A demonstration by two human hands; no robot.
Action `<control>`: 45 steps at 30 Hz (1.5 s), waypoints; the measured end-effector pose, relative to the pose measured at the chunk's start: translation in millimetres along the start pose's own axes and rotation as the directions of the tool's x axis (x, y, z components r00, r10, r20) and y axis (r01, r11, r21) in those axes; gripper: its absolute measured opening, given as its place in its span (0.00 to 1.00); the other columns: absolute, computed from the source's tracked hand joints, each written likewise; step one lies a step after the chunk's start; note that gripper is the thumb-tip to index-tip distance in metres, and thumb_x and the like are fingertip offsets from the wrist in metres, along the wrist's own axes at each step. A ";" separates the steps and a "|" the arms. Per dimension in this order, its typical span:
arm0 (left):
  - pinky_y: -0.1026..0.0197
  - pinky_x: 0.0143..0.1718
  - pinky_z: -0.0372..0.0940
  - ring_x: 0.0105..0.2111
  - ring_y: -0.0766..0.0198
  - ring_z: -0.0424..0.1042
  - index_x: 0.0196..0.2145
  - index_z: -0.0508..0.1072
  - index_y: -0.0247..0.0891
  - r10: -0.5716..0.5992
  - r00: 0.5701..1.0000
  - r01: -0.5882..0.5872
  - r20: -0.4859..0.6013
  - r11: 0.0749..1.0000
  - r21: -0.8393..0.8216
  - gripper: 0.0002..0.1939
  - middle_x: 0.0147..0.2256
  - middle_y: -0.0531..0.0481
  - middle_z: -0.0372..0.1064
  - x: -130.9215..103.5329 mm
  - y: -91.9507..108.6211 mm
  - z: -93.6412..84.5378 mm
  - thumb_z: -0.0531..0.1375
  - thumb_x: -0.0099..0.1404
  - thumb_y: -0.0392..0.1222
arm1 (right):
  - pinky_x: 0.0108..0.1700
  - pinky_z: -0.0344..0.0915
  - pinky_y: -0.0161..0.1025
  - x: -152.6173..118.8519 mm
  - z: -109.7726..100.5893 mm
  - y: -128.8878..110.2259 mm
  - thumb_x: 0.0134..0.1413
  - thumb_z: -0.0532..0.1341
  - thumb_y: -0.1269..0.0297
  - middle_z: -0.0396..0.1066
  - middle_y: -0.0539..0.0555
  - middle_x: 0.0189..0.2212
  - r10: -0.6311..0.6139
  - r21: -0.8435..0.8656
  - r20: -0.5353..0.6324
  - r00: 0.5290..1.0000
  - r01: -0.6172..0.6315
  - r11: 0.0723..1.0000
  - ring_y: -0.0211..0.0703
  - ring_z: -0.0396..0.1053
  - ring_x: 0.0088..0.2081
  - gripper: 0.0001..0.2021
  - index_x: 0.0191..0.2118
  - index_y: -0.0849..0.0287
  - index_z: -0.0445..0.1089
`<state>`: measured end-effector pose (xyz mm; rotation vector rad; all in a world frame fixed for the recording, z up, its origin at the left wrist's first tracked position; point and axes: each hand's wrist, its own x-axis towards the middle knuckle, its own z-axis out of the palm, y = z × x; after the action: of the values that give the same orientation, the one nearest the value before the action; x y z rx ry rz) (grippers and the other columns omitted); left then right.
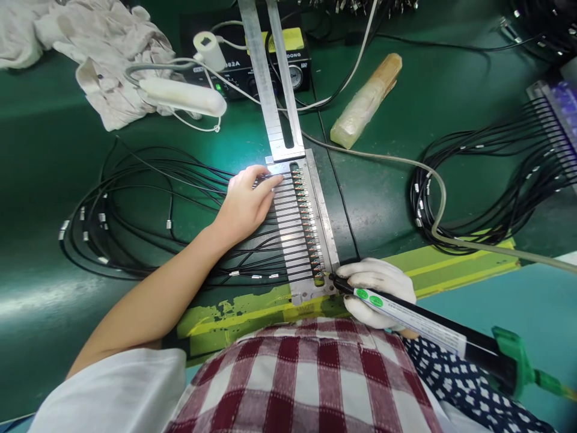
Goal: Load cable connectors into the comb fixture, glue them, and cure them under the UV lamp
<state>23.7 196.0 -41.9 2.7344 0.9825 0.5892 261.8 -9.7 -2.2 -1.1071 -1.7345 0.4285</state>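
Observation:
A metal fixture plate [291, 240] holds a row of black cables [288, 209] side by side, their stripped ends and small connectors [309, 222] lined up in a slot. My bare left hand [247, 201] lies over the cables at the plate's far end, fingers apart and fingertips touching the top ones. In a white glove, my right hand [378, 285] is wrapped round a black dispensing syringe [419, 322] with a white label and a green cap at its back. The syringe's front end is beside the slot's near end; whether its tip touches a connector I cannot tell.
A slotted metal bar [265, 78] meets the plate's far end. Behind stand a black control box [297, 66] and a white lamp [184, 96]. Cable coils lie left [103, 210] and right [424, 198]. A wrapped bundle [367, 102] and white gloves [112, 54] lie farther back.

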 end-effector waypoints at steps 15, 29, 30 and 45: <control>0.50 0.52 0.61 0.52 0.55 0.64 0.57 0.72 0.35 -0.003 1.000 0.003 -0.001 1.000 0.004 0.20 0.52 0.38 0.63 -0.7 0.0 0.4 0.49 0.73 0.41 | 0.39 0.74 0.39 -2.1 1.0 1.7 0.44 0.67 0.72 0.76 0.58 0.38 0.022 0.022 0.023 1.000 -0.023 1.000 0.44 0.77 0.38 0.15 0.41 0.62 0.68; 0.50 0.52 0.61 0.52 0.55 0.63 0.57 0.72 0.36 -0.028 1.000 0.028 0.012 1.000 -0.005 0.20 0.52 0.38 0.63 -0.2 0.3 0.7 0.48 0.74 0.43 | 0.41 0.74 0.37 1.8 0.3 -1.4 0.46 0.68 0.71 0.76 0.57 0.38 0.058 -0.020 0.029 0.998 -0.058 0.998 0.42 0.77 0.39 0.13 0.39 0.62 0.68; 0.50 0.52 0.61 0.52 0.55 0.63 0.56 0.72 0.36 -0.028 1.000 0.028 0.009 1.000 -0.001 0.20 0.52 0.39 0.63 -0.2 0.2 0.9 0.48 0.74 0.43 | 0.41 0.74 0.37 1.6 0.0 -1.2 0.47 0.68 0.70 0.76 0.58 0.38 0.047 -0.016 0.026 0.999 -0.046 0.999 0.42 0.77 0.40 0.13 0.40 0.62 0.68; 0.52 0.52 0.60 0.52 0.56 0.63 0.56 0.72 0.35 -0.005 1.000 0.005 -0.009 1.000 0.004 0.21 0.52 0.39 0.62 -0.9 -0.9 1.9 0.48 0.74 0.42 | 0.40 0.74 0.38 -10.6 -0.4 -8.1 0.45 0.68 0.71 0.76 0.58 0.37 0.043 -0.004 0.006 0.999 -0.043 0.999 0.43 0.77 0.38 0.14 0.40 0.63 0.68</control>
<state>23.3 196.0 -44.2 2.7345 0.9927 0.5995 259.2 -22.9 -2.1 -1.1480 -1.7197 0.4556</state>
